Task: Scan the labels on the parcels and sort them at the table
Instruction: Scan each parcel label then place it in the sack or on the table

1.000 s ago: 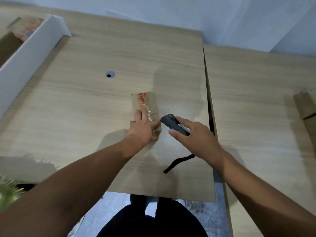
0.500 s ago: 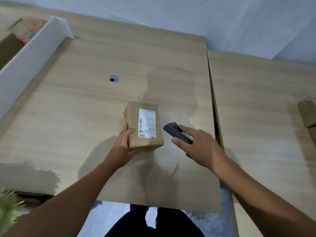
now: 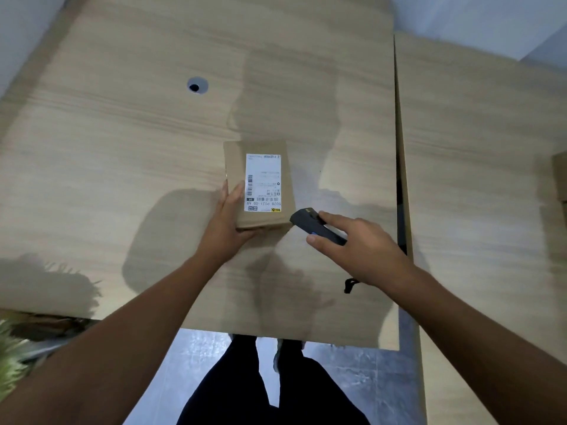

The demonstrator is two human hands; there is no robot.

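A small brown cardboard parcel point(image 3: 236, 173) lies on the wooden table point(image 3: 122, 148), its white shipping label point(image 3: 263, 182) facing up. My left hand point(image 3: 228, 222) grips the parcel's near left corner. My right hand point(image 3: 359, 243) holds a black handheld scanner point(image 3: 310, 223) just right of the parcel's near right corner, its head turned toward the label. A black wrist strap point(image 3: 349, 285) hangs below my right hand.
A round cable hole point(image 3: 196, 85) sits in the table at the back left. A second wooden table point(image 3: 491, 179) adjoins on the right across a narrow gap, with another cardboard box point(image 3: 561, 176) at its right edge. Green foliage point(image 3: 12, 357) shows at the bottom left.
The parcel was flipped from its taped side to label up. My left hand shifted to its near left corner. The scanner stayed beside it on the right.
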